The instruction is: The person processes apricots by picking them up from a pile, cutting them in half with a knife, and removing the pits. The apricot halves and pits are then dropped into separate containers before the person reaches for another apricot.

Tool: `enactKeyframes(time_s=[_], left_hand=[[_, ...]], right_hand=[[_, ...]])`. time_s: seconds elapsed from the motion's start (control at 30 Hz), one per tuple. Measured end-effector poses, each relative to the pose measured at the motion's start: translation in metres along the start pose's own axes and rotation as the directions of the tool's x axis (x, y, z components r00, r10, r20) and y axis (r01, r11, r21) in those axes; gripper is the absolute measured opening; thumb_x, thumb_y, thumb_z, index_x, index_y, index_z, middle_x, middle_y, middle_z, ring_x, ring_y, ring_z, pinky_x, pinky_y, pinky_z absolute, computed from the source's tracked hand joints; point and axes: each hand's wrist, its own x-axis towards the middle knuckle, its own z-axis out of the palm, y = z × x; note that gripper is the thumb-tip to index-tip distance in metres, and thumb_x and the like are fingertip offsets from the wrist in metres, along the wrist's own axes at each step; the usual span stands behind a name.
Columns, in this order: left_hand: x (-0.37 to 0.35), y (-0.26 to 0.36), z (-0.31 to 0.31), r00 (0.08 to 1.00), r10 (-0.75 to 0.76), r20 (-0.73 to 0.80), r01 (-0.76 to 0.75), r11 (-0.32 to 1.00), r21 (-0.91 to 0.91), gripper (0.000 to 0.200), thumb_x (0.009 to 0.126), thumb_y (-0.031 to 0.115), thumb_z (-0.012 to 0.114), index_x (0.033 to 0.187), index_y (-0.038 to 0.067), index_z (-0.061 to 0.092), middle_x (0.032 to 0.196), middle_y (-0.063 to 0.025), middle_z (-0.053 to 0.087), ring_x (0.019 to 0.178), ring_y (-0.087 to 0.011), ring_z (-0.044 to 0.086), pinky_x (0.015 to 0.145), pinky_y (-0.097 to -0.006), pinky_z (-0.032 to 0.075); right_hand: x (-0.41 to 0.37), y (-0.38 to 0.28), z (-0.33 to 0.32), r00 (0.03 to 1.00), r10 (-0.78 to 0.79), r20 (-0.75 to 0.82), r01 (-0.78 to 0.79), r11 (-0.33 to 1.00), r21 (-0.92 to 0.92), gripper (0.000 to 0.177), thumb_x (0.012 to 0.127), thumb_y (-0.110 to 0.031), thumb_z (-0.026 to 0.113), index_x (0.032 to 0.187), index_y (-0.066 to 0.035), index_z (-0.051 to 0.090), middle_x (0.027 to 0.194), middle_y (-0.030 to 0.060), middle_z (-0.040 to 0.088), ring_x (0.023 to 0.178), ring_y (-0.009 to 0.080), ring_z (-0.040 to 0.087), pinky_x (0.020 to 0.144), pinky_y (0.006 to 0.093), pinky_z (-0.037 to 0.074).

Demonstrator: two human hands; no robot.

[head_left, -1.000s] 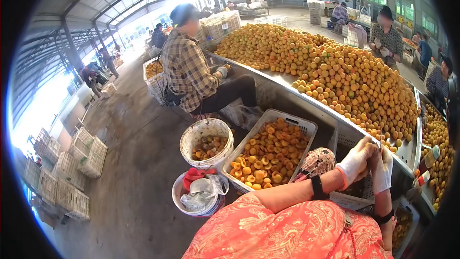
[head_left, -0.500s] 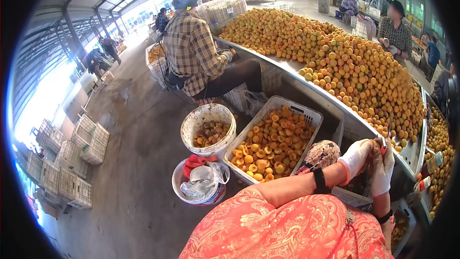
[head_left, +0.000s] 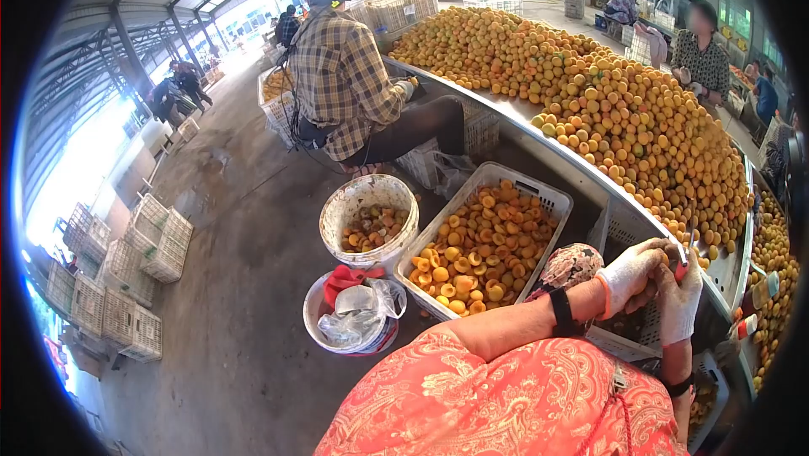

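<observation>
My left hand [head_left: 630, 277], in a white glove with the fingertips bare, is closed around what looks like an apricot, mostly hidden by the fingers. Right beside it, my gloved right hand [head_left: 679, 303] grips a small knife [head_left: 681, 271] with a red handle, its thin blade pointing up. Both hands meet in front of the metal sorting table [head_left: 590, 171], near the lower end of a big heap of whole apricots [head_left: 628, 119]. Left of my hands, a white crate [head_left: 552, 195] holds halved apricots [head_left: 489, 245].
A white bucket [head_left: 331, 218] contains darker apricot pieces. A second bucket [head_left: 313, 308] holds a red cloth and plastic bags. A co-worker in a checked shirt [head_left: 341, 85] sits ahead; another person [head_left: 701, 56] works across the table. Stacked crates [head_left: 126, 321] stand at far left.
The view has shifted slightly. My hands stay together; the knife blade now shows more plainly, standing upright above the right hand.
</observation>
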Motion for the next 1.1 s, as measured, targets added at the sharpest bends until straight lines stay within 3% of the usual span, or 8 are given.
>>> enactKeyframes(time_s=[0.13, 0.2, 0.23, 0.3, 0.43, 0.5, 0.93, 1.1], left_hand=[[-0.003, 0.007, -0.003, 0.987, 0.053, -0.150, -0.056, 0.998, -0.015, 0.037, 0.092, 0.020, 0.049, 0.127, 0.008, 0.052, 0.073, -0.0069, 0.055, 0.039, -0.0156, 0.046, 0.032, -0.0282, 0.033], [-0.030, 0.028, 0.002, 0.993, 0.104, 0.057, -0.086, 0.961, -0.262, 0.034, 0.088, 0.022, 0.056, 0.119, 0.007, 0.055, 0.075, -0.0083, 0.055, 0.050, -0.0178, 0.051, 0.042, -0.0295, 0.038], [-0.024, 0.022, -0.004, 0.998, 0.037, 0.042, -0.026, 0.969, -0.246, 0.037, 0.090, 0.025, 0.057, 0.123, 0.008, 0.054, 0.079, -0.0074, 0.057, 0.055, -0.0171, 0.053, 0.044, -0.0278, 0.039], [-0.016, 0.012, 0.002, 0.990, -0.103, -0.097, 0.077, 0.966, -0.245, 0.040, 0.094, 0.029, 0.057, 0.130, 0.013, 0.051, 0.079, -0.0044, 0.057, 0.057, -0.0137, 0.052, 0.046, -0.0242, 0.039], [-0.012, 0.017, 0.018, 0.999, 0.049, -0.013, -0.048, 0.995, 0.088, 0.057, 0.084, 0.009, 0.058, 0.140, 0.009, 0.043, 0.073, -0.0031, 0.051, 0.054, -0.0105, 0.045, 0.046, -0.0230, 0.037], [-0.009, 0.017, 0.025, 0.994, 0.093, -0.049, -0.076, 0.958, 0.278, 0.058, 0.085, 0.007, 0.055, 0.141, 0.008, 0.042, 0.072, -0.0022, 0.049, 0.053, -0.0093, 0.043, 0.045, -0.0222, 0.036], [0.009, 0.002, 0.024, 0.973, -0.054, -0.225, 0.112, 0.960, 0.255, 0.031, 0.089, 0.008, 0.057, 0.120, 0.010, 0.054, 0.069, -0.0005, 0.053, 0.047, -0.0084, 0.046, 0.040, -0.0229, 0.035], [0.020, -0.013, 0.014, 0.990, -0.083, -0.118, 0.110, 0.963, 0.247, 0.032, 0.082, 0.005, 0.053, 0.114, 0.008, 0.052, 0.070, -0.0036, 0.054, 0.036, -0.0114, 0.043, 0.031, -0.0253, 0.031]], right_hand=[[0.000, -0.012, -0.015, 0.960, 0.280, 0.006, -0.272, 0.928, 0.254, 0.012, 0.097, -0.013, 0.057, 0.105, -0.004, 0.061, 0.077, -0.0048, 0.053, 0.059, 0.0016, 0.045, 0.050, 0.0178, 0.036], [-0.003, -0.006, -0.016, 0.947, 0.270, -0.176, -0.184, 0.902, 0.391, 0.021, 0.098, -0.022, 0.060, 0.109, -0.005, 0.065, 0.077, -0.0044, 0.058, 0.060, 0.0037, 0.052, 0.048, 0.0193, 0.040], [-0.005, -0.008, -0.022, 0.932, 0.333, -0.145, -0.281, 0.913, 0.295, 0.024, 0.097, -0.024, 0.060, 0.110, -0.004, 0.066, 0.079, -0.0019, 0.063, 0.065, 0.0067, 0.058, 0.050, 0.0212, 0.045], [-0.004, -0.017, -0.044, 0.998, -0.045, -0.053, 0.027, 0.952, -0.304, 0.019, 0.097, -0.019, 0.060, 0.097, -0.003, 0.070, 0.072, 0.0005, 0.063, 0.062, 0.0075, 0.058, 0.053, 0.0251, 0.047], [-0.003, -0.030, -0.057, 0.974, 0.114, -0.196, -0.086, 0.986, 0.142, 0.020, 0.093, -0.020, 0.070, 0.095, 0.000, 0.072, 0.076, 0.0024, 0.069, 0.071, 0.0075, 0.062, 0.063, 0.0243, 0.050], [0.003, -0.025, -0.052, 0.955, 0.081, -0.287, 0.060, 0.891, 0.450, 0.022, 0.092, -0.022, 0.071, 0.092, 0.000, 0.072, 0.076, 0.0028, 0.070, 0.066, 0.0071, 0.061, 0.059, 0.0221, 0.049], [0.002, -0.016, -0.064, 0.957, 0.279, 0.077, -0.285, 0.861, 0.420, 0.024, 0.102, -0.022, 0.053, 0.091, -0.005, 0.066, 0.072, -0.0019, 0.061, 0.057, 0.0051, 0.051, 0.048, 0.0216, 0.038], [-0.001, -0.011, -0.055, 0.987, 0.150, 0.065, -0.164, 0.904, 0.394, 0.038, 0.102, -0.027, 0.050, 0.081, 0.000, 0.065, 0.066, 0.0028, 0.061, 0.050, 0.0061, 0.050, 0.046, 0.0207, 0.036]])
